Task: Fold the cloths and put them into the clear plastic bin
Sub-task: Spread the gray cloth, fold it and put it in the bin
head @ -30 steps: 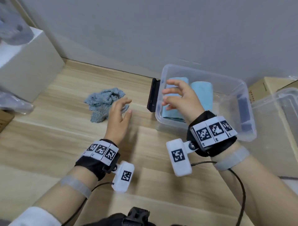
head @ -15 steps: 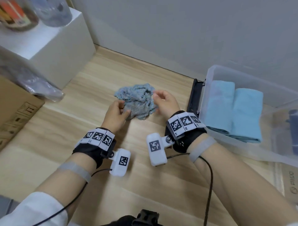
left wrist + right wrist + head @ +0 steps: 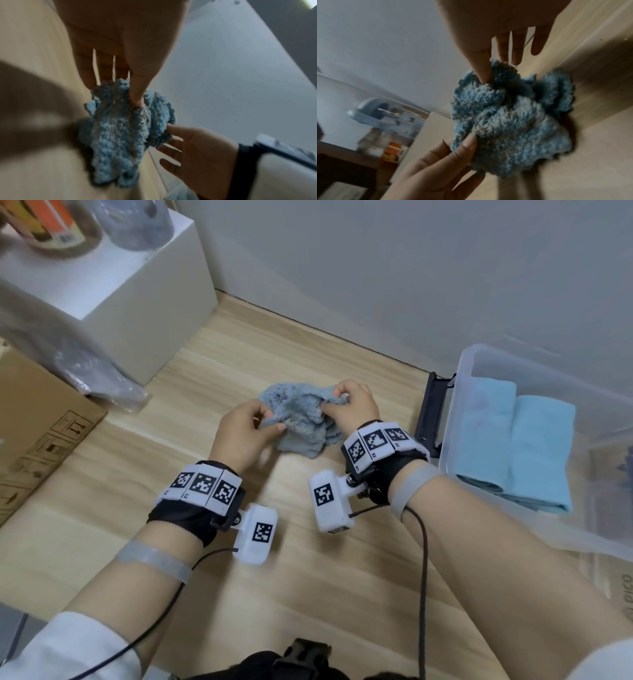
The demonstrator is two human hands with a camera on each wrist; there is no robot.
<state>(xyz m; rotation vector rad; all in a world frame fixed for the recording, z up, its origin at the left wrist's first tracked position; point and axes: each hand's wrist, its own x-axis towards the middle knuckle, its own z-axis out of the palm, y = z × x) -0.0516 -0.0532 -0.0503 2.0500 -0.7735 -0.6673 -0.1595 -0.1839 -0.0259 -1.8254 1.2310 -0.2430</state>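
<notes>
A: Two hands meet at the centre of the head view over a pale wooden worktop [image 3: 102,529]. Between them is a crumpled grey-blue cloth [image 3: 301,419], partly lifted, its lower folds resting on the wood.

B: What are the fingers doing?

A: The left hand [image 3: 239,436] pinches the cloth's left edge between thumb and fingers. The right hand [image 3: 352,405] pinches a fold at the cloth's upper right, fingers curled round it.

B: Do the wrist views agree?

A: Yes. The left wrist view shows the left hand's [image 3: 120,40] thumb pressed into the cloth [image 3: 123,132], with the right hand [image 3: 200,152] at the lower right. The right wrist view shows the right hand's [image 3: 501,27] thumb tip pinching the bunched cloth [image 3: 510,119], and the left hand [image 3: 436,166] gripping it at the lower centre.

B: And the bin?

A: The clear plastic bin [image 3: 459,419] sits at the right edge, near the right wrist. Inside lie two folded light blue cloths [image 3: 520,446], side by side.
</notes>
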